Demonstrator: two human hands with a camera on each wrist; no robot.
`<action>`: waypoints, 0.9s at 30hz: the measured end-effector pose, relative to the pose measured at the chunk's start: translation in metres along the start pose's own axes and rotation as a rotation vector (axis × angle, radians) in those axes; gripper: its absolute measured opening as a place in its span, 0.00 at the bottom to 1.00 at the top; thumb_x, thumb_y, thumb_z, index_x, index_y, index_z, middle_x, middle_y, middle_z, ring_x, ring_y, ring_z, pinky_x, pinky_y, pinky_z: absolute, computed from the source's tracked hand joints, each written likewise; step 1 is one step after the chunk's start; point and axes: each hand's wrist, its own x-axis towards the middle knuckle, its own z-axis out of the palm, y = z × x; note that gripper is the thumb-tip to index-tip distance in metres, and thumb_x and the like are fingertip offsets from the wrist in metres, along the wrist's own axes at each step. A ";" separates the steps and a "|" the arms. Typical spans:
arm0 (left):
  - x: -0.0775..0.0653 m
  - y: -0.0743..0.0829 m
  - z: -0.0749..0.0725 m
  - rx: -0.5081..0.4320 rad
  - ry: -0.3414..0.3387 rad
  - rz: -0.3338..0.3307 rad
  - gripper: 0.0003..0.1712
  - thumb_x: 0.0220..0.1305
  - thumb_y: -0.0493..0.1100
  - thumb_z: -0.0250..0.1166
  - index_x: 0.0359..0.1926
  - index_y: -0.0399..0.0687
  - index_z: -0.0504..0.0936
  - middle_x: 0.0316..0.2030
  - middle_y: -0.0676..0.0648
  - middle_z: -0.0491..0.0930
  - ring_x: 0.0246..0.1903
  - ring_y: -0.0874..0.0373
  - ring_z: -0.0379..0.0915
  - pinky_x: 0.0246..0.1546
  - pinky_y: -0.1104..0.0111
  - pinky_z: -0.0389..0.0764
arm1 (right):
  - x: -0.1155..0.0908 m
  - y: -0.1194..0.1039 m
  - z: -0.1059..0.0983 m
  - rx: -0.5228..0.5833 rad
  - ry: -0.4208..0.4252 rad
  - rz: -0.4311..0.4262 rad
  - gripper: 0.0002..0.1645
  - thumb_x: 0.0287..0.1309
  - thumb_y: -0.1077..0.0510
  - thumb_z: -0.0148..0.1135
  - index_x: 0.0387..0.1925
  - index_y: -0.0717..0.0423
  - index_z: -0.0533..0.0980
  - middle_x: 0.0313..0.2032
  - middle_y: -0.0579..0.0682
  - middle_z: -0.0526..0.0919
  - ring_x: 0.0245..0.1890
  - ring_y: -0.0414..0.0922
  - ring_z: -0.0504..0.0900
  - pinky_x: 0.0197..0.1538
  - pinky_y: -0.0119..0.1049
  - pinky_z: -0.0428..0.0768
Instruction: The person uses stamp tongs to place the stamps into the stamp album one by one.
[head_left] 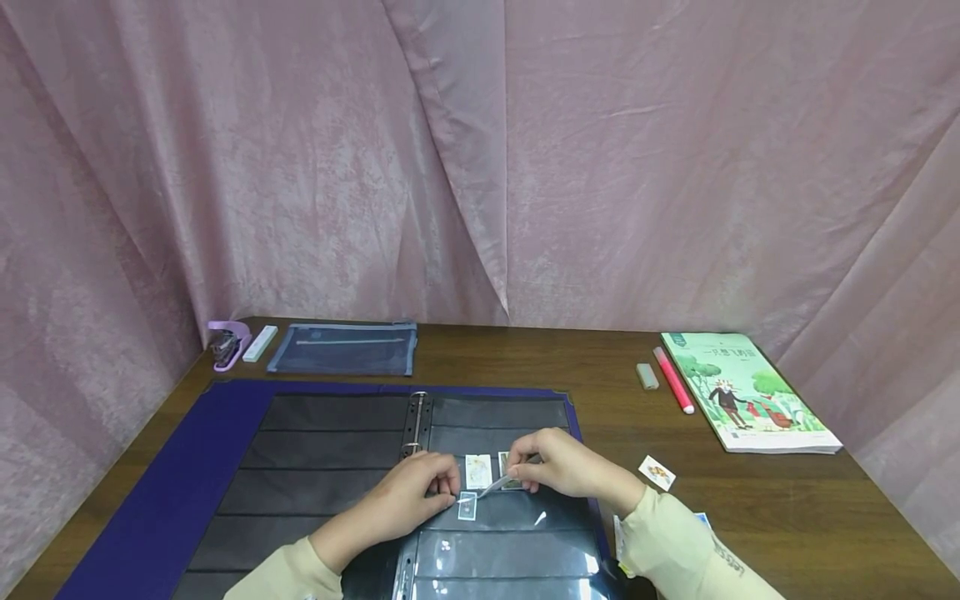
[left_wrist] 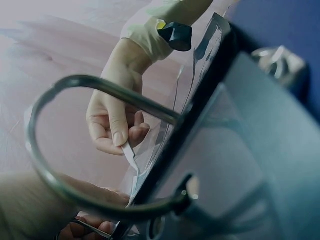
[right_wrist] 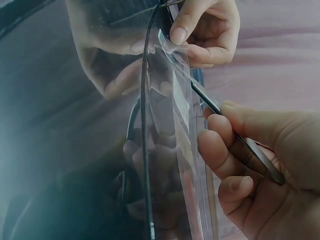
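A stamp album (head_left: 330,475) with black pages and clear pocket strips lies spread on the table. My right hand (head_left: 562,467) pinches metal tweezers (right_wrist: 257,155), whose tips reach a small blue-grey stamp (head_left: 467,507) at a pocket of the right page. Thumb and forefinger of my left hand (head_left: 408,498) pinch the clear pocket strip (right_wrist: 175,49) beside that stamp. A pale stamp (head_left: 478,472) sits in the row above, and another stamp (head_left: 503,460) next to it is partly covered by the right hand. Metal binder rings (left_wrist: 40,165) loom large in the left wrist view.
A loose stamp (head_left: 657,472) lies right of the album, with more partly under the right sleeve. Behind are a purple stapler (head_left: 231,343), a white bar (head_left: 260,343), a mesh pouch (head_left: 341,350), an eraser (head_left: 647,376), a pink marker (head_left: 673,381) and a green book (head_left: 750,392).
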 end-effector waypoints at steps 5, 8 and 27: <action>0.000 0.000 0.000 -0.001 -0.001 0.002 0.11 0.48 0.39 0.66 0.24 0.59 0.72 0.22 0.63 0.68 0.28 0.69 0.62 0.31 0.77 0.64 | 0.000 -0.001 -0.002 -0.002 -0.019 0.003 0.07 0.55 0.58 0.57 0.25 0.55 0.77 0.17 0.47 0.79 0.18 0.32 0.75 0.26 0.25 0.75; 0.000 0.000 0.000 0.001 0.001 0.004 0.11 0.48 0.39 0.66 0.24 0.59 0.72 0.22 0.63 0.68 0.28 0.69 0.62 0.31 0.77 0.64 | 0.000 -0.001 -0.005 -0.007 -0.028 0.024 0.07 0.56 0.57 0.58 0.25 0.54 0.78 0.17 0.46 0.78 0.17 0.33 0.74 0.26 0.25 0.74; 0.001 -0.002 0.001 0.011 0.003 0.022 0.11 0.47 0.39 0.66 0.24 0.59 0.72 0.22 0.64 0.68 0.27 0.69 0.62 0.31 0.77 0.64 | -0.025 -0.010 -0.041 0.022 0.023 0.129 0.12 0.56 0.52 0.57 0.30 0.55 0.79 0.20 0.54 0.81 0.19 0.40 0.77 0.27 0.35 0.78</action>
